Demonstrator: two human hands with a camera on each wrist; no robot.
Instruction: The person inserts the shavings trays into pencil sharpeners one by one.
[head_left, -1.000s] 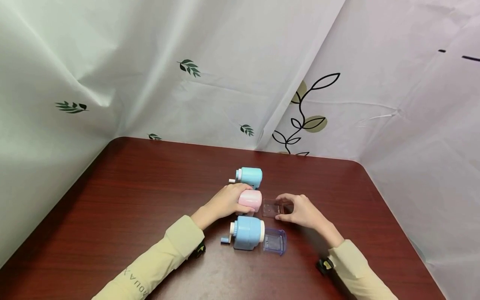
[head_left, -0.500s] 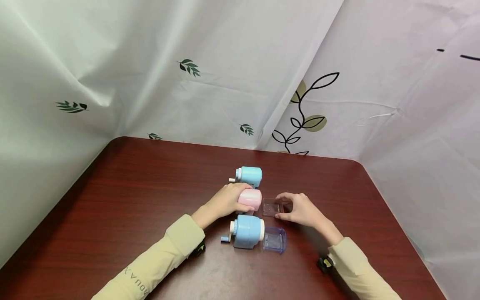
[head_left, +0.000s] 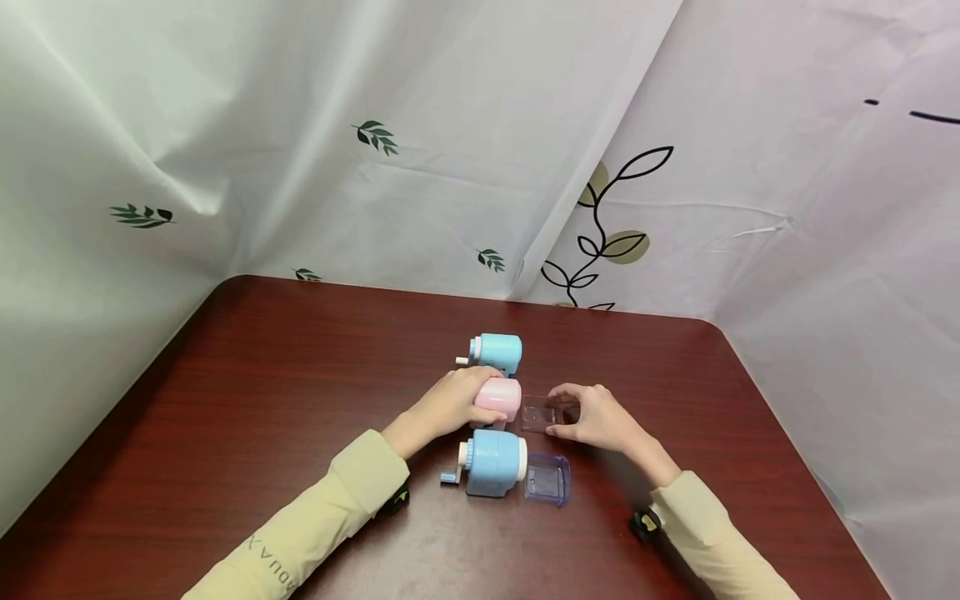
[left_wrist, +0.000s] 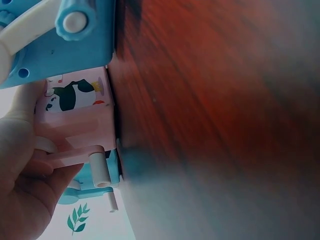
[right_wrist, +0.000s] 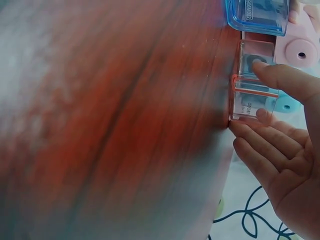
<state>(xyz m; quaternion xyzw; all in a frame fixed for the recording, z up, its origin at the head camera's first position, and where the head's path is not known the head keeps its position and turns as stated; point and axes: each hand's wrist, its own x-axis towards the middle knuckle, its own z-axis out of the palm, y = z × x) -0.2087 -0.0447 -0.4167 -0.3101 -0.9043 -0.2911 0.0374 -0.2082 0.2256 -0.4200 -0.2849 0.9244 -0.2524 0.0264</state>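
Note:
My left hand (head_left: 457,400) grips a pink crank pencil sharpener (head_left: 498,398) from the back and over its top. In the left wrist view, a panda-like picture shows on the pink sharpener's side (left_wrist: 75,95), above its crank (left_wrist: 75,157). My right hand (head_left: 600,418) pinches a clear shavings drawer (head_left: 536,414) between thumb and fingers, on the table just right of the pink sharpener. The right wrist view shows the thumb and fingers on opposite sides of this clear drawer (right_wrist: 255,82), which has an orange-red edge.
A blue crank sharpener (head_left: 495,462) stands nearer the front, with its bluish clear drawer (head_left: 547,479) to its right. Behind the pink one is a light-blue sharpener (head_left: 500,352). The brown table (head_left: 315,375) meets white patterned sheeting (head_left: 435,208) at the back.

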